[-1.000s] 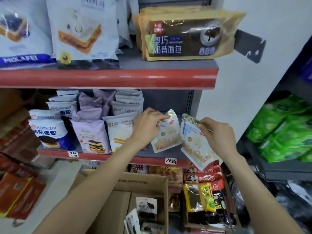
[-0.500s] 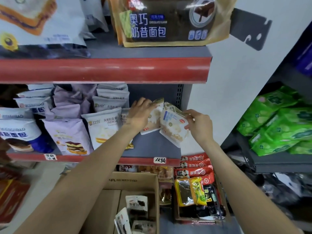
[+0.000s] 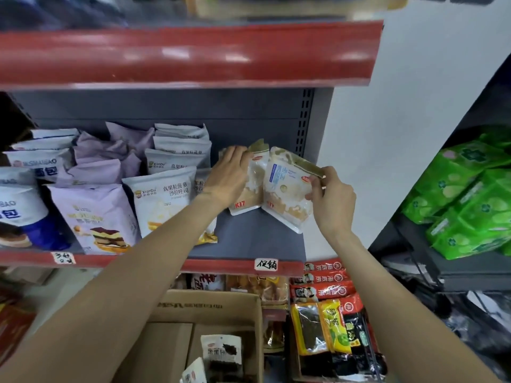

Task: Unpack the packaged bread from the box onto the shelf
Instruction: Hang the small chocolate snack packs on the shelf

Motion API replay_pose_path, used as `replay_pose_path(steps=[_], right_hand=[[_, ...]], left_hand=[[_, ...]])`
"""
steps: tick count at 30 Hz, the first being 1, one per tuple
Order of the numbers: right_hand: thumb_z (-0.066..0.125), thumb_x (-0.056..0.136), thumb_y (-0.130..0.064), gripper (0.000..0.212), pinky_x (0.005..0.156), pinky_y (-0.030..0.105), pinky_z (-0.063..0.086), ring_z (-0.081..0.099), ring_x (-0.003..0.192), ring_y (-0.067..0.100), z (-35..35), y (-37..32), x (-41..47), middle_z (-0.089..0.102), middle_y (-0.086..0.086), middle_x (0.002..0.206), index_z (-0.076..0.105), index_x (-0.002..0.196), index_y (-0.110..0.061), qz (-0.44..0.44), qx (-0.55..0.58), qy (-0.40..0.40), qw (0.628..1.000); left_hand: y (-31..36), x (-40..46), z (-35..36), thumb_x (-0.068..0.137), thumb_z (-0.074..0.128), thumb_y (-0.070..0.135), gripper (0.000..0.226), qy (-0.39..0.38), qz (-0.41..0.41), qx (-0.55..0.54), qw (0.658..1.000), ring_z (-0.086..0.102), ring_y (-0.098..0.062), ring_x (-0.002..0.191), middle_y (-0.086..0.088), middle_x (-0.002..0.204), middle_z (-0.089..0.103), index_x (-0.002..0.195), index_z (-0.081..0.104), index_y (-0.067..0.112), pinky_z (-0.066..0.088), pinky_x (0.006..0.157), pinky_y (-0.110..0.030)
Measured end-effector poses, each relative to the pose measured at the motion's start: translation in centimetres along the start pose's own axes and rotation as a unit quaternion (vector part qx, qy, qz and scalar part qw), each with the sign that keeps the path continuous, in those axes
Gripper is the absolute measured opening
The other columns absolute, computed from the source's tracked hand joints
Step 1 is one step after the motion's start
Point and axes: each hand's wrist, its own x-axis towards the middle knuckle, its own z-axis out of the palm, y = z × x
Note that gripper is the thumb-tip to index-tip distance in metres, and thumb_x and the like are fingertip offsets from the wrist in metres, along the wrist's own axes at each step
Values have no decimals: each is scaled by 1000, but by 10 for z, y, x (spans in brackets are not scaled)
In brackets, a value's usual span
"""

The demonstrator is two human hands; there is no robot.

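Below the shelf (image 3: 243,239), the cardboard box (image 3: 210,308) stands open with a few bread packets (image 3: 221,352) lying inside. On the grey shelf deck, two pale bread packages stand side by side to the right of the white and purple bags (image 3: 163,200). Left hand (image 3: 229,175): fingers laid over the top of the left package (image 3: 250,189), curled slightly round its upper edge; grip appears closed on it. Right hand (image 3: 331,197): fingers pinching the upper right corner of the right package (image 3: 284,194), whose lower edge rests on the shelf.
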Motion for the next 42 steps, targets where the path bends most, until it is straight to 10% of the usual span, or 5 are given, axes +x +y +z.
replay_pose_path(steps=[7,13,20,26,42], right_hand=[[37,98,-18,16,65,39,48,61,75,38,30,-13,39,69,15,84,49,105,-10,-23,13,44,999],[51,89,-1,55,100,35,40,43,128,28,53,-14,28,31,11,148,35,141,-9,-86,94,-26,992],[52,92,-12,31,99,36,40,50,117,30,41,-8,-46,58,10,125,56,123,-9,-138,52,-84,985],[52,94,-26,17,64,36,52,64,69,16,4,-26,-163,70,-2,82,66,104,-22,-109,61,-128,984],[52,91,-9,36,96,38,44,47,118,30,183,12,-351,50,11,128,52,126,-16,99,-98,-410,901]], left_hand=[[-22,22,9,70,61,-15,63,54,-23,-17,998,36,-39,131,-24,135,42,130,44,-5,39,103,-40],[-4,13,-1,89,56,20,58,-32,-97,-36,994,1,-29,146,-13,157,5,142,33,9,20,113,-39],[19,-62,-15,86,53,23,33,76,-65,-78,992,58,-27,105,-5,108,68,117,60,20,45,79,-36],[36,-193,-18,90,47,36,26,178,-61,-237,953,63,-11,63,10,70,68,94,69,24,45,51,-26],[0,-400,203,80,62,3,75,-382,-51,-193,902,27,-25,135,-3,146,30,144,29,27,41,101,-40]])
